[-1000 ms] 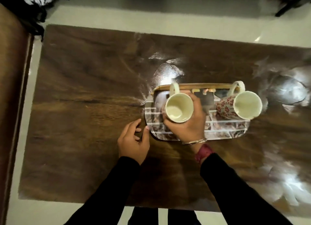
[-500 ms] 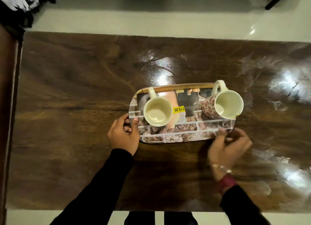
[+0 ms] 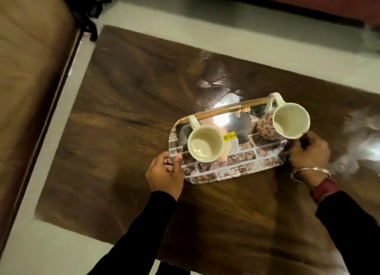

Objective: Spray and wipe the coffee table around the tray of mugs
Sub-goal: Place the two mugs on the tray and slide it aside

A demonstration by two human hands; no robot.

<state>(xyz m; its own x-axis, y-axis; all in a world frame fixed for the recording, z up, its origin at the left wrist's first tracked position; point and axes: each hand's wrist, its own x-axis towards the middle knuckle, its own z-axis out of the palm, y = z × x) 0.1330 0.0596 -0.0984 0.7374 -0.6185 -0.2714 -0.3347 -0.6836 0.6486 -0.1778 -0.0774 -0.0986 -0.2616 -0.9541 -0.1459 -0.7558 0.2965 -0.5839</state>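
Now both hands grip the tray (image 3: 236, 167) by its short ends: the left hand (image 3: 164, 175) pinches the left edge, thumb on top, and the right hand (image 3: 308, 151) closes on the right edge. Between them a cream mug (image 3: 205, 144) stands nearest the left hand, a red-patterned mug (image 3: 287, 123) just beside the right. Glossy coffee table (image 3: 127, 151) spreads beneath both.

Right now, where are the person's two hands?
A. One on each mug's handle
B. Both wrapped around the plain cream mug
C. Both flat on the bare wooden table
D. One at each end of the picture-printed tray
D: the left hand grips the left end of the picture-printed tray and the right hand holds its right end, beside the red-flowered mug.
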